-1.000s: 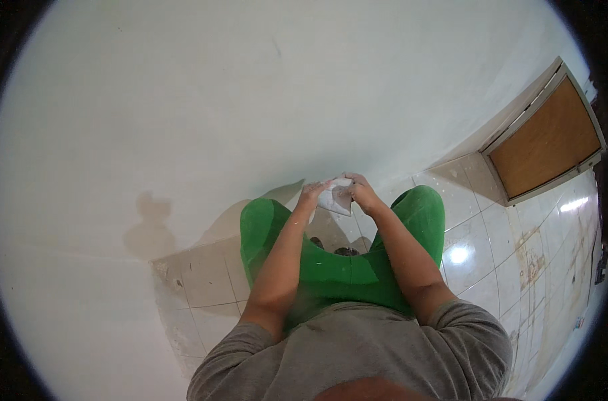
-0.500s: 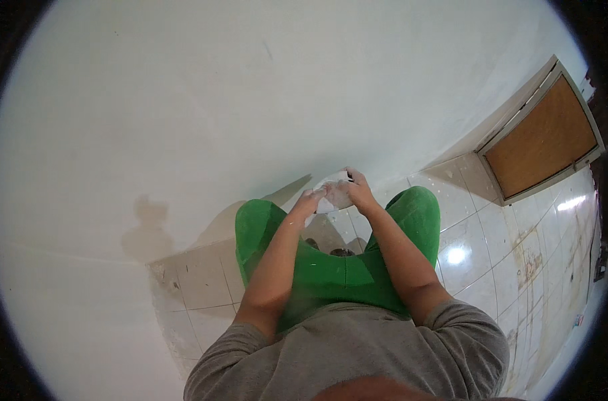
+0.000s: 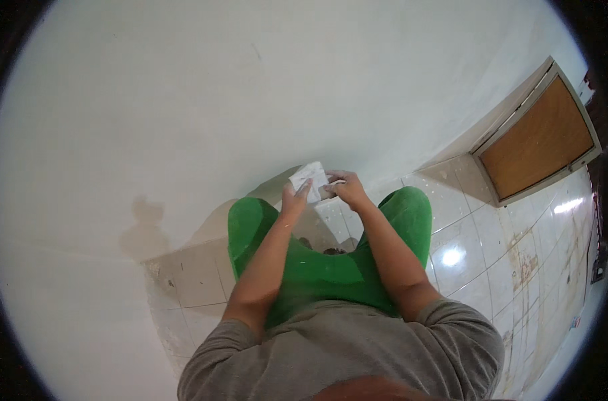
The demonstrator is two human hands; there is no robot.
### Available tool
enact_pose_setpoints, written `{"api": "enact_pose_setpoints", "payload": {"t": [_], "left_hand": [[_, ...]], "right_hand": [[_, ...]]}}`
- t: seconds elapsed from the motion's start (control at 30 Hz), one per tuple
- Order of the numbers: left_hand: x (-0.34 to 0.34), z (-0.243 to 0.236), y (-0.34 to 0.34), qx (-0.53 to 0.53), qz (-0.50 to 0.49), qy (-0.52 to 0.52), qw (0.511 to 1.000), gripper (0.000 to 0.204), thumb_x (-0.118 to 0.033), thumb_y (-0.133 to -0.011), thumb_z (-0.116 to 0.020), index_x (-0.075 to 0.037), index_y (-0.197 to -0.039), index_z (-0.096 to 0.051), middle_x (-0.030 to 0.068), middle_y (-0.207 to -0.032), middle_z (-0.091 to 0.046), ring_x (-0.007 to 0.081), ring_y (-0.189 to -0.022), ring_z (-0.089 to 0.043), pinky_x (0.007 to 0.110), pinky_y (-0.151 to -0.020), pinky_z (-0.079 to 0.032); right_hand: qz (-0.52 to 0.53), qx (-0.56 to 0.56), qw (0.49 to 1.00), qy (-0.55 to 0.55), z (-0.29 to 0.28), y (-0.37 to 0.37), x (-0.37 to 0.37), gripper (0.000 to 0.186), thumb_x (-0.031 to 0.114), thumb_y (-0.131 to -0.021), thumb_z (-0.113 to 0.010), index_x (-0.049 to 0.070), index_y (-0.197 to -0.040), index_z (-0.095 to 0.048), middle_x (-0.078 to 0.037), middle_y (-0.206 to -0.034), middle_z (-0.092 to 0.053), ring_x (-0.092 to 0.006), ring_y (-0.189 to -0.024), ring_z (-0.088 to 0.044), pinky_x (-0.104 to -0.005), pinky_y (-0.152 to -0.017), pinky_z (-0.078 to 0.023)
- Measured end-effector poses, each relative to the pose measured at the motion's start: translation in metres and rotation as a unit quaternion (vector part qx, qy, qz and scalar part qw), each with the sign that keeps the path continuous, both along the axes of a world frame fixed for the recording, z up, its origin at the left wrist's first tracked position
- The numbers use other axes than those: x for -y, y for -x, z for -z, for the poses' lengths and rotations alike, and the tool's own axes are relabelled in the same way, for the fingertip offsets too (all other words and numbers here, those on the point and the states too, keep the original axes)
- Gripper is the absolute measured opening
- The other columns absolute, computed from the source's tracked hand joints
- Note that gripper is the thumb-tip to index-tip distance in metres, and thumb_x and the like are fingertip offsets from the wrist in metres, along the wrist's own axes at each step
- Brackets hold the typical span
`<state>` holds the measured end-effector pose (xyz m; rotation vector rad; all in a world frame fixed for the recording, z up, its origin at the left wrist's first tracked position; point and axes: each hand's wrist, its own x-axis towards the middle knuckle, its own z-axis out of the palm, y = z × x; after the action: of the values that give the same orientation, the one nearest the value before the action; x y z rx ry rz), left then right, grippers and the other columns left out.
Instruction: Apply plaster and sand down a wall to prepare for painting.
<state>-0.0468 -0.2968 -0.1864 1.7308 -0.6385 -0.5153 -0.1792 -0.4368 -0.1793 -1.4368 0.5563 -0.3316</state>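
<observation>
Looking down through the head view, one finds the folded white sheet (image 3: pixel 311 175) held up between the two hands in front of the pale plastered wall (image 3: pixel 183 100). It lies against the left fingers and just left of the right fingertips, so the left hand (image 3: pixel 296 195) is the nearer, closed on its lower-left part with a digit laid across the face. The right hand (image 3: pixel 347 188) sits just right of the sheet, its fingers curved and a little parted; at this small size I cannot tell whether their tips pinch the sheet's edge or only come close to it. The sheet looks nearly square, with no clear long axis, and is tilted so that its upper edge rises toward the right. Counted: one sheet, two hands, one pair of green trousers (image 3: pixel 331 277) below the sheet with a knee to either side, one grey short-sleeved shirt (image 3: pixel 344 347) lower still, and one brown-panelled door (image 3: pixel 539 140) well to the right of the sheet, above glossy floor tiles (image 3: pixel 478 230).
</observation>
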Motion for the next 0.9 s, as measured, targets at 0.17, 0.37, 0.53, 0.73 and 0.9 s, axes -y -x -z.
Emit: {"api": "enact_pose_setpoints", "payload": {"t": [0.17, 0.37, 0.53, 0.73, 0.9], "left_hand": [[0.021, -0.090, 0.014, 0.229, 0.008, 0.130, 0.965, 0.030, -0.009, -0.094, -0.056, 0.007, -0.119, -0.061, 0.0197, -0.119, -0.064, 0.0252, -0.107, -0.063, 0.036, -0.094, -0.047], [0.071, -0.227, -0.016, 0.634, -0.032, 0.255, 0.729, 0.046, 0.004, -0.079, -0.053, 0.001, -0.124, -0.062, 0.0195, -0.129, -0.059, 0.0400, -0.123, -0.054, 0.047, -0.102, -0.044], [0.106, -0.150, -0.022, 0.703, -0.080, 0.041, 0.705, 0.058, -0.001, -0.079, -0.051, -0.011, -0.136, -0.056, 0.0165, -0.143, -0.047, 0.0420, -0.133, -0.041, 0.054, -0.108, -0.033], [0.099, -0.076, -0.001, 0.673, -0.004, -0.102, 0.733, 0.052, -0.018, -0.089, -0.058, -0.014, -0.141, -0.051, 0.0175, -0.144, -0.046, 0.0422, -0.131, -0.043, 0.054, -0.107, -0.032], [0.122, -0.147, 0.011, 0.692, -0.017, -0.007, 0.722, 0.049, -0.025, -0.091, -0.059, -0.013, -0.139, -0.053, 0.0233, -0.146, -0.042, 0.0467, -0.134, -0.038, 0.055, -0.109, -0.028]], "right_hand": [[0.098, 0.034, 0.991, -0.084, -0.011, 0.007, 0.004, 0.047, 0.016, -0.088, -0.068, 0.003, -0.131, -0.054, -0.013, -0.101, -0.063, -0.0191, -0.079, -0.065, -0.0305, -0.067, -0.054], [0.113, 0.117, 0.982, -0.096, -0.006, 0.013, 0.016, 0.031, 0.017, -0.094, -0.055, 0.004, -0.122, -0.059, -0.011, -0.098, -0.065, -0.0163, -0.080, -0.063, -0.0290, -0.068, -0.053], [0.093, 0.113, 0.989, 0.014, -0.019, 0.015, 0.017, 0.027, 0.018, -0.093, -0.057, 0.003, -0.115, -0.062, -0.008, -0.091, -0.066, -0.0154, -0.078, -0.063, -0.0295, -0.067, -0.051], [0.124, 0.031, 0.971, 0.203, -0.007, 0.046, 0.027, 0.025, 0.016, -0.088, -0.062, 0.003, -0.109, -0.065, -0.014, -0.086, -0.068, -0.0224, -0.073, -0.066, -0.0357, -0.069, -0.053], [0.168, 0.010, 0.965, 0.200, 0.002, 0.075, 0.039, 0.024, 0.016, -0.086, -0.063, 0.004, -0.106, -0.066, -0.015, -0.087, -0.069, -0.0251, -0.072, -0.067, -0.0361, -0.069, -0.053]]}}
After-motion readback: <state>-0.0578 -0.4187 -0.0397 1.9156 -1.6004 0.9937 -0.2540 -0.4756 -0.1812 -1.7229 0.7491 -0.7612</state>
